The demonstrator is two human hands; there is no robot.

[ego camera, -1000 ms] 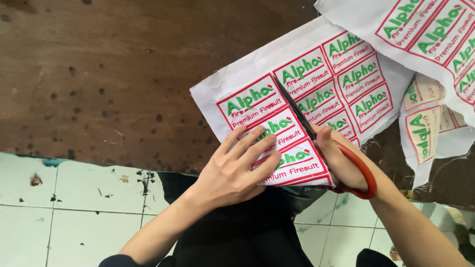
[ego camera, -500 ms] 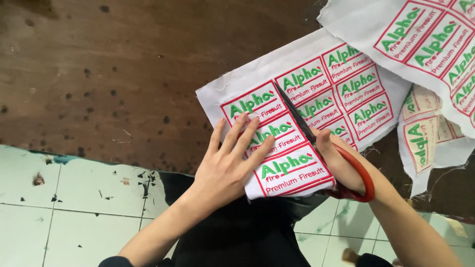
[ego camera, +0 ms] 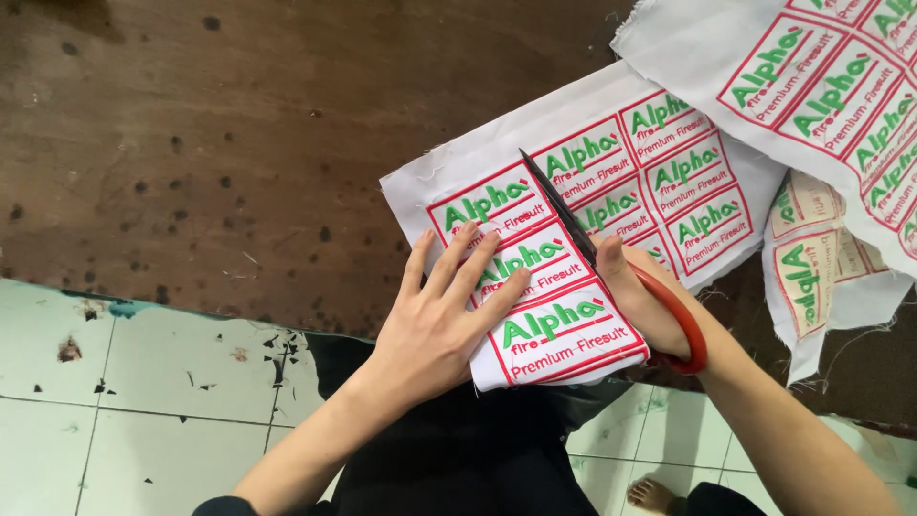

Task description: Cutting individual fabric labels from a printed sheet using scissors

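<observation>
Snipping frayed white label cloth (ego camera: 611, 201) with scissors (ego camera: 611, 263) (orange-handled).

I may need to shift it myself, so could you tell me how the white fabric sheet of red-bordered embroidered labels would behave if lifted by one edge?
The white fabric sheet of red-bordered labels would probably flop; its near end droops over the dark wooden table edge. It looks light, since the left hand pins it flat. Its frayed edges suggest threads could shed.
</observation>
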